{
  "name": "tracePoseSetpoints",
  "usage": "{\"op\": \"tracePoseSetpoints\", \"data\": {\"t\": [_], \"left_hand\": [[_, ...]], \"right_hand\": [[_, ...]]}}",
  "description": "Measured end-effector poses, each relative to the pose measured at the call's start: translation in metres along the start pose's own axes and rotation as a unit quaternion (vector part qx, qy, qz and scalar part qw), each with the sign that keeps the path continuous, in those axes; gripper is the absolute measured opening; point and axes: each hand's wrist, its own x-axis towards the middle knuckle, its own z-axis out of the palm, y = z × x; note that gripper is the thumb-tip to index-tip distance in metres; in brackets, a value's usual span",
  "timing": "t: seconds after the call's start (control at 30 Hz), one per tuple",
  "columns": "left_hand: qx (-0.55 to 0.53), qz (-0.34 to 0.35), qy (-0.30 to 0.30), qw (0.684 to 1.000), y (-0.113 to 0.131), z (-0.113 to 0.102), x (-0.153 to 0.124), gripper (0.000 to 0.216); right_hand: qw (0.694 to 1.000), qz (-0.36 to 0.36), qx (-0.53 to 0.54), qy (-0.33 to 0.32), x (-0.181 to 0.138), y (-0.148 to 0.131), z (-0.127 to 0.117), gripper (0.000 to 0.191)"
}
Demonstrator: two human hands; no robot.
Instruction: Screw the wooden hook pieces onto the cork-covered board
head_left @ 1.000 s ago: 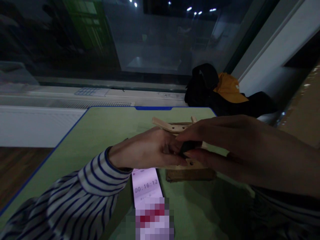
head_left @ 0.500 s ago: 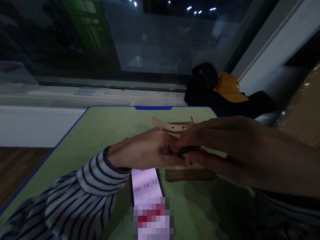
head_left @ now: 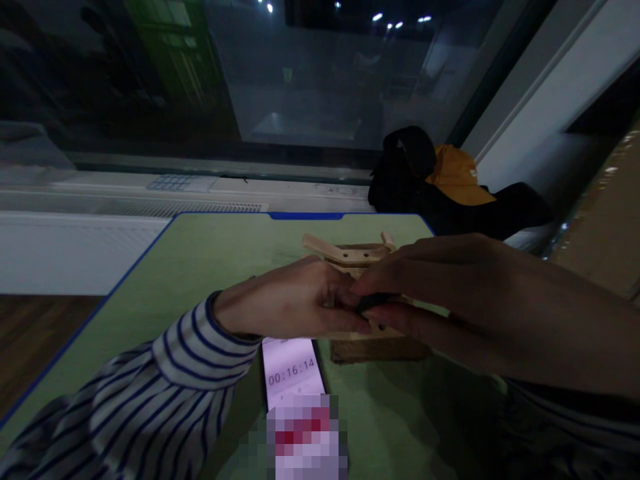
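The wooden frame (head_left: 350, 253) stands near the middle of the green table (head_left: 210, 253), on a wooden block (head_left: 380, 350) at its near side, and judging by its slats with open holes it looks only partly put together; a small dark piece (head_left: 373, 303) sits at the frame's near slat between both hands, and it does not appear to be seated or let go yet, so the fitting looks to be midway. The left hand (head_left: 295, 300) has its fingers curled together against the frame, thumb laid along the near slat; the right hand (head_left: 450, 293) pinches the dark piece, fingers pressed together above and thumb below. The frame's long axis runs across the view, left to right, roughly along the table's far edge; the dark piece seems to lie the same way, though which end leads cannot be told, as the fingers hide most of it. A phone (head_left: 293, 370) showing a timer lies just in front of the left wrist; a black bag (head_left: 410, 180) and an orange cap (head_left: 457, 177) rest beyond the table.
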Motion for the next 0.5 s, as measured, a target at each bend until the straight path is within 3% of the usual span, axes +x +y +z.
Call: {"op": "tracePoseSetpoints", "data": {"t": [0.5], "left_hand": [[0.023,-0.042,-0.007,0.999,0.0005,-0.0016,-0.0019,0.017]], "right_hand": [[1.000,0.000,0.001,0.008,0.0004,0.0013,0.0019,0.023]]}}
